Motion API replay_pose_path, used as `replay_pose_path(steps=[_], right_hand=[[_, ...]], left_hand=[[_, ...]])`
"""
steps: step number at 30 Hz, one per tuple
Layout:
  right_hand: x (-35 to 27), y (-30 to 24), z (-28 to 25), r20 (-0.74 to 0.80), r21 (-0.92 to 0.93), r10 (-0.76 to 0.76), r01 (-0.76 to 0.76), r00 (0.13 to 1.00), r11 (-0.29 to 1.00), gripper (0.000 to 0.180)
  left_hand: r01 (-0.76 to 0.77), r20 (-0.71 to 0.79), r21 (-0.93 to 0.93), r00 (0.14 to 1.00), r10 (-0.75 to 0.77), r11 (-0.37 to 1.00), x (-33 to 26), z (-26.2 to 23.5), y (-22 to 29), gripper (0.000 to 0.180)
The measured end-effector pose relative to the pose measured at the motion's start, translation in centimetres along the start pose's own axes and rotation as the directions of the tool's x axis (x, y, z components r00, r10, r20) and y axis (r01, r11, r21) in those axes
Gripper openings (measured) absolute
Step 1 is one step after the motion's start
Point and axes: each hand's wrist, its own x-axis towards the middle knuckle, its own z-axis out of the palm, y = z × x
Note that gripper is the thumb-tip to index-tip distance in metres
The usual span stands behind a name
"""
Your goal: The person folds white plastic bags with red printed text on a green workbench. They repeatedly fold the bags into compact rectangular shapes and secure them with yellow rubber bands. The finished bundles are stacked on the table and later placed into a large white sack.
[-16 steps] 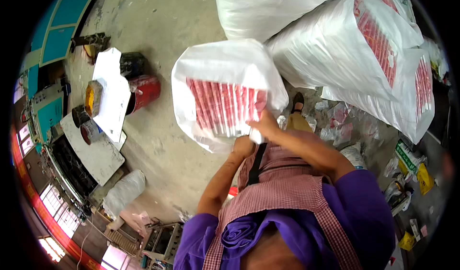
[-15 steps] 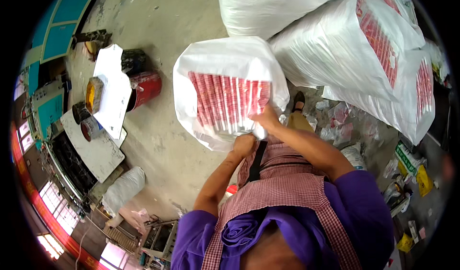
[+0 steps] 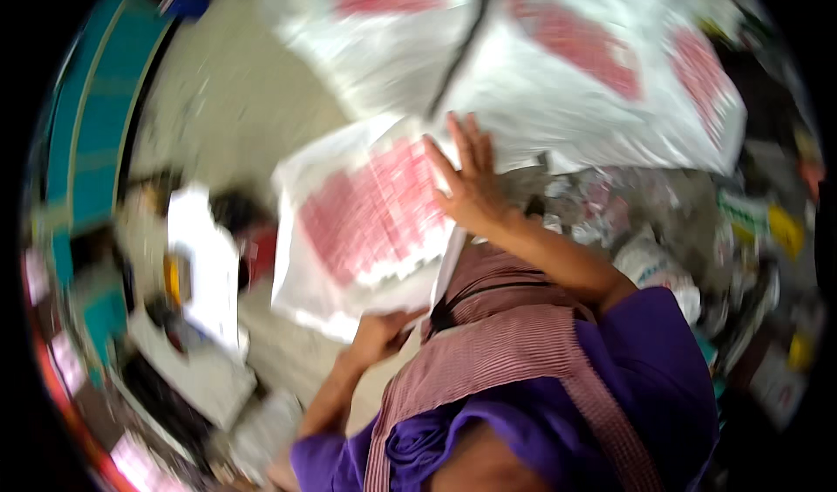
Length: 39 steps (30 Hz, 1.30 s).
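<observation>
Head view: a white sack (image 3: 292,287) is sitting in front of the person's reddish apron (image 3: 488,339), its wide mouth facing up; motion is blurring much of the scene.
Red-and-white packs (image 3: 375,208): they are filling the sack's mouth in tight rows.
Left hand (image 3: 377,337): it is resting at the sack's lower rim with its fingers partly curled; whether they are gripping the rim, I cannot tell.
Right hand (image 3: 478,187): its fingers are standing wide apart by the sack's right edge, holding nothing visible; contact is hard to tell.
Larger filled sacks (image 3: 532,108): they are standing together beyond the right hand.
Plastic scraps (image 3: 602,200): they are lying below those sacks.
</observation>
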Motion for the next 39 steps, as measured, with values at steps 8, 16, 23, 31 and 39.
replay_pose_path(steps=[8, 16, 23, 31, 39], right_hand=[[-9.1, 9.1, -9.7, -0.025, 0.486, 0.564, -0.483, 0.825, 0.728, 0.080], [-32.1, 22.8, -22.4, -0.485, 0.542, 0.843, -0.676, 0.232, 0.498, 0.079], [-49.7, 26.9, -36.6, -0.735, 0.570, 0.618, -0.747, -0.279, 0.341, 0.076], [-67.7, 30.9, -45.9, -0.765, 0.624, 0.203, -0.782, -0.611, -0.002, 0.067], [-82.4, 36.7, -49.7, -0.633, 0.674, -0.121, -0.469, -0.764, -0.570, 0.062]], left_hand=[[-0.169, -0.448, 0.247, 0.853, 0.267, 0.954, 12.1, -7.4, 3.4, 0.040], [-0.757, -0.050, 0.152, 0.637, 0.770, 0.636, 33.4, 6.4, 19.4, 0.057], [-0.786, 0.246, 0.026, 0.604, 0.758, 0.618, 45.2, 21.2, 29.1, 0.051], [-0.793, 0.473, -0.024, 0.527, 0.706, 0.608, 60.0, 33.1, 41.4, 0.041], [-0.940, 0.646, -0.024, 0.245, 0.723, 0.340, 77.7, 47.9, 59.5, 0.040]])
